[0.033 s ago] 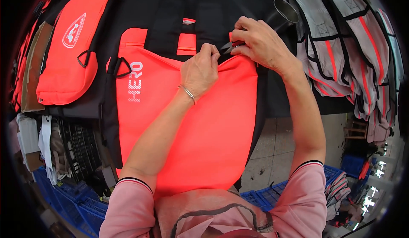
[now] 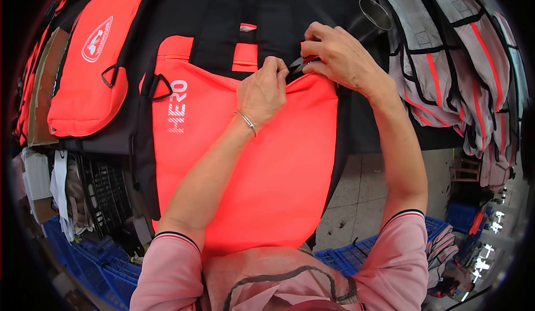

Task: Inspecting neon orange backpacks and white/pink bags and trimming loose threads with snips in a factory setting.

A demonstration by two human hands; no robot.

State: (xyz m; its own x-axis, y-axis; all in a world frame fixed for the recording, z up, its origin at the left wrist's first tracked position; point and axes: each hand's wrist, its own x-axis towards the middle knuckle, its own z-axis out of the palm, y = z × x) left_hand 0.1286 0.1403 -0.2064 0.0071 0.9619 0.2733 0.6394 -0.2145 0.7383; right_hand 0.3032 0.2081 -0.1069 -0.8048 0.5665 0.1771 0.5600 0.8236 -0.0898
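A neon coral-orange bag (image 2: 267,188) with black sides and straps lies on the black table and reaches down to my lap. My left hand (image 2: 262,91), wearing a thin bracelet, is closed in a pinch on the bag's upper edge. To its right, my right hand (image 2: 340,55) is bent over that same edge with its fingers closed. Metal blades of small thread snips (image 2: 296,65) poke out from under its fingers, pointing toward my left hand. Most of the snips are hidden by the fingers. A black triangular ring (image 2: 161,88) hangs at the bag's left.
Another coral-orange bag (image 2: 89,71) lies at the far left beside a cardboard piece (image 2: 45,88). A metal cup (image 2: 374,15) sits beyond my right hand. Grey pieces with orange stripes (image 2: 446,60) are heaped at the right. Blue crates (image 2: 92,261) stand below the table.
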